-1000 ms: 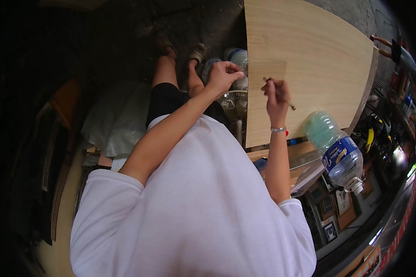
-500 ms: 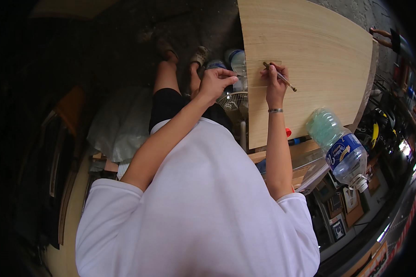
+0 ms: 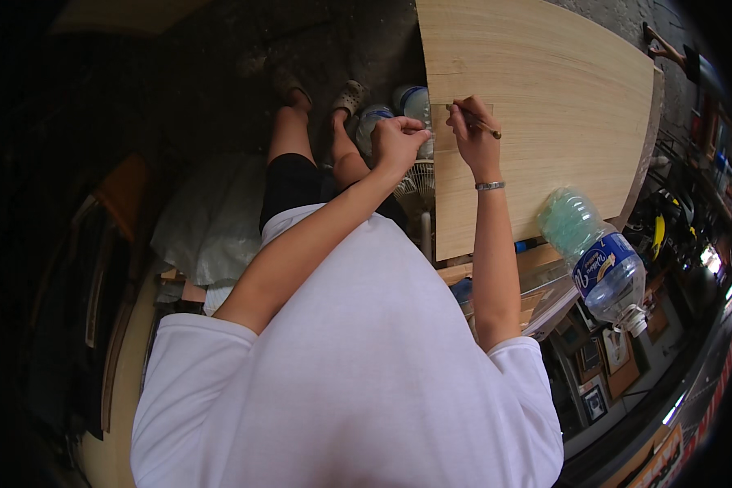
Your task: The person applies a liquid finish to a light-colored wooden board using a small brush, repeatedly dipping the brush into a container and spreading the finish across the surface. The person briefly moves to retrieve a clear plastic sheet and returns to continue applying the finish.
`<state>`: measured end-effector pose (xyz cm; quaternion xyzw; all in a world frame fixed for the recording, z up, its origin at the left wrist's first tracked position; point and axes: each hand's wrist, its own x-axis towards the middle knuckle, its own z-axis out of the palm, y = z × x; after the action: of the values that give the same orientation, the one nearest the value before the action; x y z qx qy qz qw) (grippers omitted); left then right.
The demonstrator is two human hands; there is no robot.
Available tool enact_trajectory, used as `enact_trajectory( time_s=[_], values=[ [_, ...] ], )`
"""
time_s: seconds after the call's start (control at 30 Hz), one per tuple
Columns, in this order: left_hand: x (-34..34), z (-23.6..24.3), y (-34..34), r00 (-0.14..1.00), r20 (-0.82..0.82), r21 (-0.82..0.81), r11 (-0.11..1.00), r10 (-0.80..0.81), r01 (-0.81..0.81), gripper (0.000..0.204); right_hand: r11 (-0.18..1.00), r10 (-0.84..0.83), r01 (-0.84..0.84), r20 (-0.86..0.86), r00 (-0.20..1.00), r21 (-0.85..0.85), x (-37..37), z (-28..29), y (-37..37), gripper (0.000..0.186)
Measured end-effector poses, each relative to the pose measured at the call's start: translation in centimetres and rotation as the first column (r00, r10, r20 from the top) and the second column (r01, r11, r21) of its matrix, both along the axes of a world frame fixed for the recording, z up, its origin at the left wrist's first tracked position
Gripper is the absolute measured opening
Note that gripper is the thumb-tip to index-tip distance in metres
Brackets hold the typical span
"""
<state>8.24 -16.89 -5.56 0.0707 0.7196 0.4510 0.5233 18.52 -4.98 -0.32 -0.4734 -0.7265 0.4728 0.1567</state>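
My right hand [image 3: 475, 134] is closed in a pen-like grip on a slim rod with a brass-coloured knob at its end, which looks like a glass cutter [image 3: 486, 128]. It rests over the left part of a pale wooden board [image 3: 537, 98]. Beneath the fingers lies a faint, thin-edged rectangle, perhaps a clear pane [image 3: 440, 115]. Just off the board's left edge, my left hand [image 3: 399, 146] has thumb and fingers pinched together. Whatever those fingertips hold, if anything, is too small to make out.
A large clear bottle with a blue label [image 3: 602, 260] lies at the board's near right corner. More big bottles [image 3: 415, 104] and a fan's wire guard [image 3: 417, 180] stand left of the board. Plastic sheeting [image 3: 207, 215] hangs left. Another person's foot shows at far right.
My left hand has moved right, up to the board's edge. My right hand has shifted left and slightly away from me with the glass cutter, bringing both hands closer together.
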Motion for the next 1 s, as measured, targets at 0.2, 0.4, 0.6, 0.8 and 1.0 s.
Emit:
enact_trajectory(
  time_s=[0.2, 0.4, 0.6, 0.8, 1.0],
  values=[
    [-0.3, 0.2, 0.0, 0.996, 0.074, 0.053, 0.998, -0.046, 0.042, 0.024, 0.992, 0.118, -0.12, 0.059, 0.991, 0.036, -0.8, 0.8, 0.6, 0.012],
    [-0.9, 0.0, 0.1, 0.991, 0.109, 0.056, 0.996, -0.074, 0.068, 0.019, 0.977, 0.214, -0.214, 0.018, 0.977, 0.021, -1.1, 1.3, 0.9, 0.012],
    [-1.1, -0.2, 0.0, 0.986, 0.139, 0.083, 0.993, -0.097, 0.086, 0.019, 0.969, 0.246, -0.247, 0.115, 0.962, -0.001, 1.6, 2.3, -3.0, 0.01],
    [-2.4, 0.9, -1.1, 0.979, 0.195, 0.123, 0.992, -0.056, 0.032, 0.019, 0.971, -0.149, 0.13, -0.082, 0.985, -0.199, 3.9, 3.4, -5.9, 0.012],
    [-3.7, 1.3, -3.2, 0.961, 0.277, 0.118, 0.993, -0.022, -0.012, 0.017, 0.864, -0.438, 0.312, -0.283, 0.853, -0.395, 1.1, -1.4, -3.7, 0.013]
  ],
)
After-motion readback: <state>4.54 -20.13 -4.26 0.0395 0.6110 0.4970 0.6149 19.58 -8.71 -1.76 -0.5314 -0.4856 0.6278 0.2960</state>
